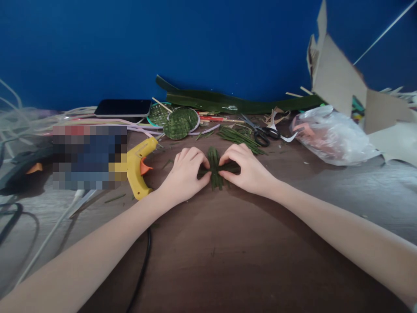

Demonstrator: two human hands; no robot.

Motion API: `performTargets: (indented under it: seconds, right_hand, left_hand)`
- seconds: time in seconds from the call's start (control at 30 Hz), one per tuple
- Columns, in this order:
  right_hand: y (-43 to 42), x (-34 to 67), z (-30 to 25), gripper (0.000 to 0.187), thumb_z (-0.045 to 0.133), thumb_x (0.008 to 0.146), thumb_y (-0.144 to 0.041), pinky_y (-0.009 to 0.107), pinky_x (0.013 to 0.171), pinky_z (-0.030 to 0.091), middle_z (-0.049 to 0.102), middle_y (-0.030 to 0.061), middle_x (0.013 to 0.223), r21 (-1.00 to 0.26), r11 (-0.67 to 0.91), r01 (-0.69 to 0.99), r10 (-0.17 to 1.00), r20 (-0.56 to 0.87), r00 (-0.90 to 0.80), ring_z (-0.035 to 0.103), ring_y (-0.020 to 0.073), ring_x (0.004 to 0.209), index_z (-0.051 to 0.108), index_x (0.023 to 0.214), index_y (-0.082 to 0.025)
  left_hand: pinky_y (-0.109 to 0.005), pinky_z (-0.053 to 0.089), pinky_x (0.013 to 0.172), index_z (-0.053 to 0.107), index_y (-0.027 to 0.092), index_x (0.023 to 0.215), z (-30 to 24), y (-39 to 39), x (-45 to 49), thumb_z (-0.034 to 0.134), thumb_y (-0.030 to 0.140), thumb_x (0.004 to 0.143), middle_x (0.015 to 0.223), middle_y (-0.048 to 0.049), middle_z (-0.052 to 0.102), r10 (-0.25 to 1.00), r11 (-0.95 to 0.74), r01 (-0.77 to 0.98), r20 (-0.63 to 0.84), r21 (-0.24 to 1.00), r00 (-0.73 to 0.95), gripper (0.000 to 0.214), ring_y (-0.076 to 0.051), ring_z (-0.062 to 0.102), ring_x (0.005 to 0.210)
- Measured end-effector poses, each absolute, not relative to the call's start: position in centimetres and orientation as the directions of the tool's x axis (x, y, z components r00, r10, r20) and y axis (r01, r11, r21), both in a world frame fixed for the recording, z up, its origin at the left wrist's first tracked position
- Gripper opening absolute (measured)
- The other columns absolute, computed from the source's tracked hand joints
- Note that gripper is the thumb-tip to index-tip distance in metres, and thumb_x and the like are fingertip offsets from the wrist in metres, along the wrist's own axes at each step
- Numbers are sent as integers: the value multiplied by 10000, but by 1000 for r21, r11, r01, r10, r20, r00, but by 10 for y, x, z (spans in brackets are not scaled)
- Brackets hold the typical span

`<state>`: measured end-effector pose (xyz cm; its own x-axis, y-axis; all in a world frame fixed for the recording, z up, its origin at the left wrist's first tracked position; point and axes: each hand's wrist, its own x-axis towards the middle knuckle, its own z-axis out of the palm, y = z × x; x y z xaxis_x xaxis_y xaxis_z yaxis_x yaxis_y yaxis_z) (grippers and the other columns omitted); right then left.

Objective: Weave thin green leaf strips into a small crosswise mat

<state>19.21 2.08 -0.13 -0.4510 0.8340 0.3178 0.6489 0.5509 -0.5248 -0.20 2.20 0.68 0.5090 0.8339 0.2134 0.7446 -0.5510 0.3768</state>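
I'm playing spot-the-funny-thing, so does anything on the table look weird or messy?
Yes, blocky squares at the left of the yellow glue gun hide what's there. Also, loose green strips lie in an untidy heap beyond the right hand.

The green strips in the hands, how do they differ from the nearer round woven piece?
The green strips form a cross shape with ends sticking out; the nearer round woven piece has a rounded outline. The left hand and right hand pinch the green strips, while the round woven piece lies farther back, touched by neither. Both are green.
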Motion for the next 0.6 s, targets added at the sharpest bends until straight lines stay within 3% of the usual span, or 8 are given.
performTargets:
  seconds: [0.33, 0.6]
  right_hand:
    - [21, 191, 0, 40, 592, 785, -180, 371, 805, 361, 565, 51, 845, -516, 568, 641, 821, 303, -484, 464, 210, 882, 553, 792, -185]
    - [19, 191, -1, 130, 612, 755, -205, 363, 786, 366, 541, 46, 853, -511, 538, 670, 843, 329, -426, 449, 210, 864, 482, 756, -206]
  left_hand:
    - [-366, 370, 855, 501, 169, 802, 5, 22, -4, 544, 181, 776, 926, -48, 539, 828, -560, 747, 217, 359, 517, 51, -212, 454, 943]
    - [-366, 374, 843, 489, 173, 793, 6, 22, -3, 544, 188, 777, 921, -46, 538, 824, -567, 744, 226, 353, 520, 59, -212, 454, 932]
